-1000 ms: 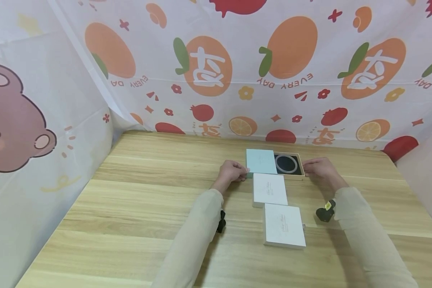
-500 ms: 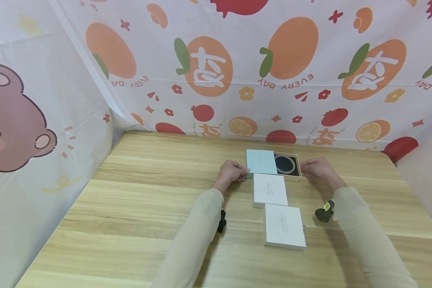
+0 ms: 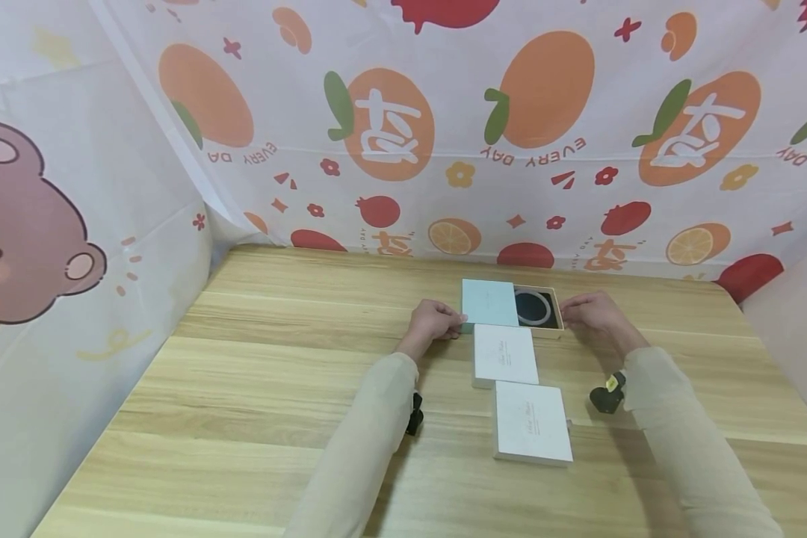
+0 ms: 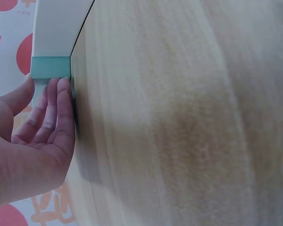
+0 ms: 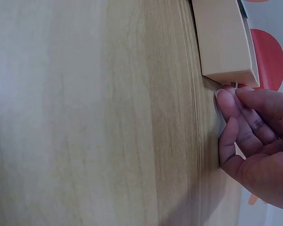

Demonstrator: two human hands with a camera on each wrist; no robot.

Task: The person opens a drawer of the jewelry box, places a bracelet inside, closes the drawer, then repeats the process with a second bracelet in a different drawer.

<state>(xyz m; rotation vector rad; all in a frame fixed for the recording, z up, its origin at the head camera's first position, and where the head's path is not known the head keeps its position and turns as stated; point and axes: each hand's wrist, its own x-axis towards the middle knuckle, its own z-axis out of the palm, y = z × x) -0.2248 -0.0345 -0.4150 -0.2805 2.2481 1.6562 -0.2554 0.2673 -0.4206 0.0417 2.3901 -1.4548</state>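
Note:
A light-blue box sleeve lies near the back of the table, its cream drawer sticking out on the right. Inside the drawer's exposed part, a pale translucent bangle rests on black lining. My left hand grips the sleeve's left end between thumb and fingers; the left wrist view shows the fingertips at its teal end. At the drawer's right end, my right hand pinches a small pull tab between thumb and finger, mostly covering it.
Two white boxes with printed lettering lie in front of the blue one: a nearer-to-it box touching its front, then another box towards me with a small tab on its right. A printed fabric wall stands behind the table.
Compared with one second ago, the drawer has slid slightly left into the blue sleeve, my right hand moving with it. The left hand stays in place. Over the last half second little differs.

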